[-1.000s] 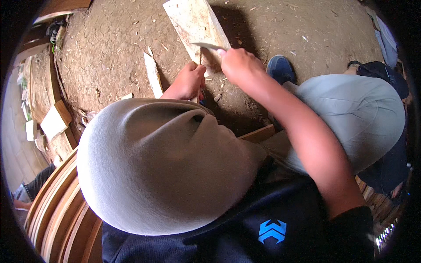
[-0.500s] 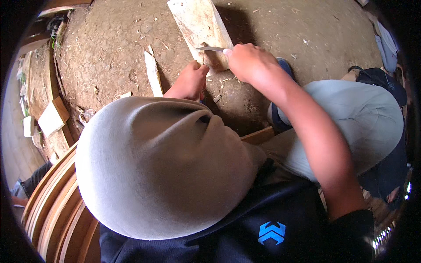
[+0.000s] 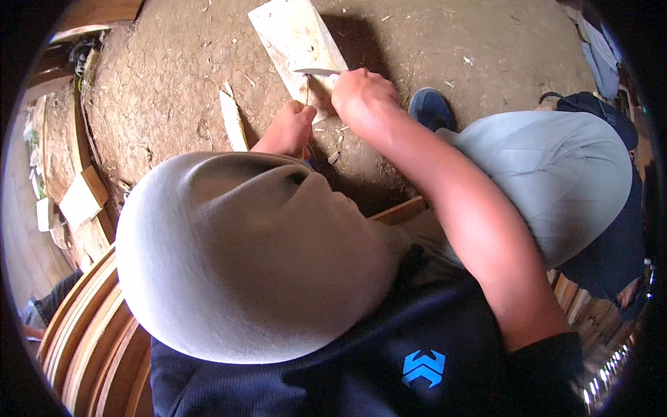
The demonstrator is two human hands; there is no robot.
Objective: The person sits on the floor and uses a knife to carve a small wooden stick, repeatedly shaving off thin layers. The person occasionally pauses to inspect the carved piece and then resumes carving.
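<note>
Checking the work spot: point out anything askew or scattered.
Pale wood chips lie scattered on the dirt floor under the hands. The right hand holds a knife against the tilted flat board. Nothing looks damaged.

Pale wood board [image 3: 292, 35], brown dirt floor [image 3: 167, 83], grey trousers [image 3: 549, 174], blue shoe [image 3: 431, 110]

Layout around the wooden board [image 3: 295, 42]

The knife [image 3: 318, 71] is lying across the board's near end; the right hand [image 3: 365, 101] is sitting just right of it, the left hand [image 3: 288, 128] just below, and the wood strip [image 3: 231, 124] lying left.
</note>
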